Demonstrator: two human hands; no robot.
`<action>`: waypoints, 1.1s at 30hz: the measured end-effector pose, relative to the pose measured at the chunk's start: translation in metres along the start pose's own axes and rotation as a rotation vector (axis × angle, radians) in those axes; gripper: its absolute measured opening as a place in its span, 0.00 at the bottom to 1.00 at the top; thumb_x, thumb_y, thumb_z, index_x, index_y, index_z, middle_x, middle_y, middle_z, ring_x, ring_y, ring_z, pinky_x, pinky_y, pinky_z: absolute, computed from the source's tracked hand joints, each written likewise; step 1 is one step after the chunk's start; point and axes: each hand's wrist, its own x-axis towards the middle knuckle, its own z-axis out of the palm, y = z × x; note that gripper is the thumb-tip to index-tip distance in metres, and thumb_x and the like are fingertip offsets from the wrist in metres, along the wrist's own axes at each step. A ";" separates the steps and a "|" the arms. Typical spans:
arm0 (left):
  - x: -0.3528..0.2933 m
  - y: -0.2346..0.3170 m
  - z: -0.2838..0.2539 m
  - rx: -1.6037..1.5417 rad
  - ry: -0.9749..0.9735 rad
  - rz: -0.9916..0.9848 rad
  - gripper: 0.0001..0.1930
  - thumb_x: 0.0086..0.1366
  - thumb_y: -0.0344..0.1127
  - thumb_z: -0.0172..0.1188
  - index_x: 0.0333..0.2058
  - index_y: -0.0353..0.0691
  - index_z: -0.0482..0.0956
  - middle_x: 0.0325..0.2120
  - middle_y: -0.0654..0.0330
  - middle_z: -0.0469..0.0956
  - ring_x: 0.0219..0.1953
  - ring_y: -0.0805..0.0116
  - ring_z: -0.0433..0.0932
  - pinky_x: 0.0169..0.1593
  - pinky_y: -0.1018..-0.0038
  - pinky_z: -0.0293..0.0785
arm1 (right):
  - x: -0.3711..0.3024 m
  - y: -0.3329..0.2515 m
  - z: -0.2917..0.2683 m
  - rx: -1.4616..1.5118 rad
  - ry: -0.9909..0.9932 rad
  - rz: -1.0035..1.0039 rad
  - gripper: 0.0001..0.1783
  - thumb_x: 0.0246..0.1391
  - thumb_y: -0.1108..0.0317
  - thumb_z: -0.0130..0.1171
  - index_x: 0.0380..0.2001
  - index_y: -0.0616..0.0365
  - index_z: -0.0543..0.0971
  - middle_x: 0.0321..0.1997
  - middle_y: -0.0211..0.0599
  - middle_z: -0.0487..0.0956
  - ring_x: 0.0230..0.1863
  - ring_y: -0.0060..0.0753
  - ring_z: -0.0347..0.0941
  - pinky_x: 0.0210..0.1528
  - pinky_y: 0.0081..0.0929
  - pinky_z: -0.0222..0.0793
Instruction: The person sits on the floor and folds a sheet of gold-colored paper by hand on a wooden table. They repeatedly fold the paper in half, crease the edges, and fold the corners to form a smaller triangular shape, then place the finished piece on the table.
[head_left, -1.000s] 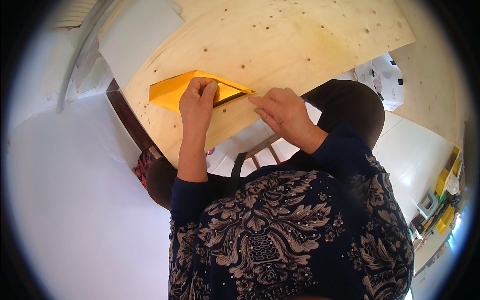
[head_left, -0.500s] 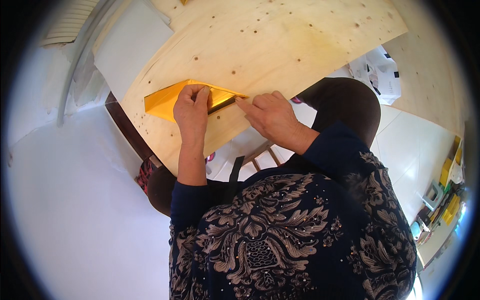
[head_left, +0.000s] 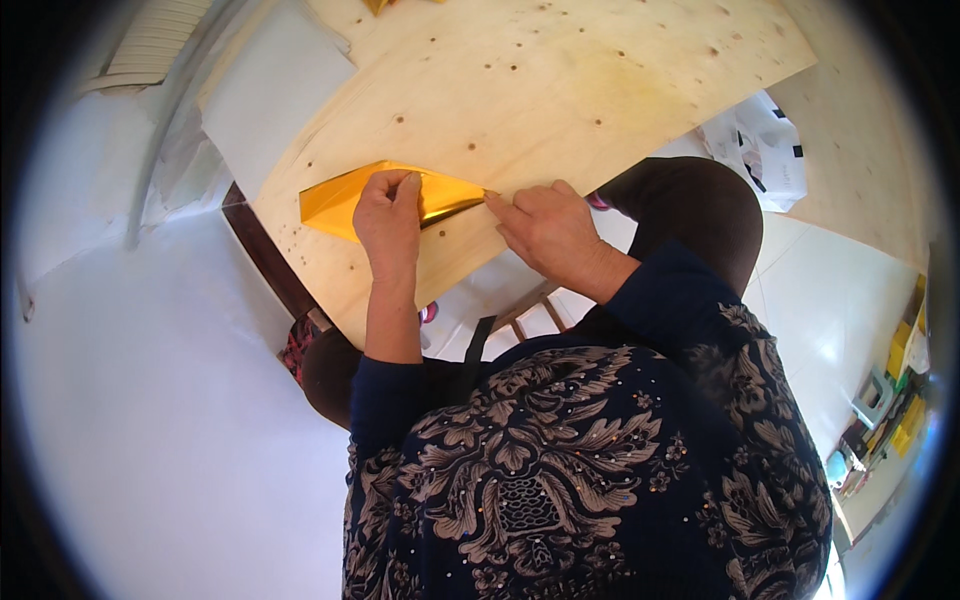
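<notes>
A sheet of shiny gold foil paper [head_left: 335, 202], folded to a point at its right end, lies on the plywood board [head_left: 530, 110] near its front edge. My left hand [head_left: 390, 215] is closed over the middle of the paper, thumb and fingertips pinching or pressing the fold. At the pointed right tip, my right hand [head_left: 550, 230] touches the paper with its index finger; the other fingers are curled, and the thumb is partly hidden. A dark strip shows along the paper's lower edge between the hands.
More gold folded paper [head_left: 378, 5] sits at the board's far edge. A pale sheet [head_left: 270, 90] lies at the left of the board. To the right, a white plastic bag [head_left: 765, 150] stands beyond my knee [head_left: 700, 210]. Yellow and grey items [head_left: 873, 398] line the far right.
The gold flap between my hands has come down flatter, so less of the dark gap shows. Both hands stay on the paper. The view has shifted slightly.
</notes>
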 end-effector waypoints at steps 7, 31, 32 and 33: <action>0.001 0.008 0.003 0.019 0.044 -0.062 0.07 0.59 0.32 0.65 0.31 0.33 0.81 0.21 0.61 0.78 0.19 0.75 0.73 0.26 0.77 0.70 | 0.001 0.002 0.002 -0.011 0.018 -0.014 0.21 0.45 0.66 0.65 0.46 0.55 0.80 0.24 0.28 0.68 0.27 0.31 0.70 0.30 0.33 0.59; 0.015 0.013 0.004 0.414 0.092 0.012 0.16 0.52 0.40 0.72 0.31 0.35 0.79 0.21 0.57 0.80 0.19 0.67 0.79 0.26 0.72 0.75 | 0.007 -0.003 -0.004 0.010 -0.050 0.028 0.14 0.50 0.64 0.62 0.42 0.53 0.81 0.29 0.32 0.74 0.32 0.35 0.73 0.36 0.33 0.64; 0.015 0.014 0.004 0.448 0.097 0.013 0.16 0.52 0.41 0.72 0.31 0.35 0.79 0.22 0.57 0.80 0.20 0.67 0.79 0.28 0.71 0.75 | 0.010 -0.005 -0.007 0.016 -0.132 0.075 0.13 0.51 0.65 0.61 0.41 0.53 0.81 0.30 0.34 0.74 0.33 0.36 0.73 0.37 0.34 0.65; 0.015 0.016 0.003 0.438 0.093 -0.007 0.16 0.51 0.41 0.72 0.31 0.36 0.78 0.23 0.57 0.80 0.23 0.65 0.80 0.30 0.69 0.75 | 0.017 -0.007 -0.007 0.111 0.011 0.027 0.12 0.52 0.65 0.61 0.40 0.53 0.81 0.30 0.35 0.74 0.33 0.37 0.73 0.36 0.34 0.66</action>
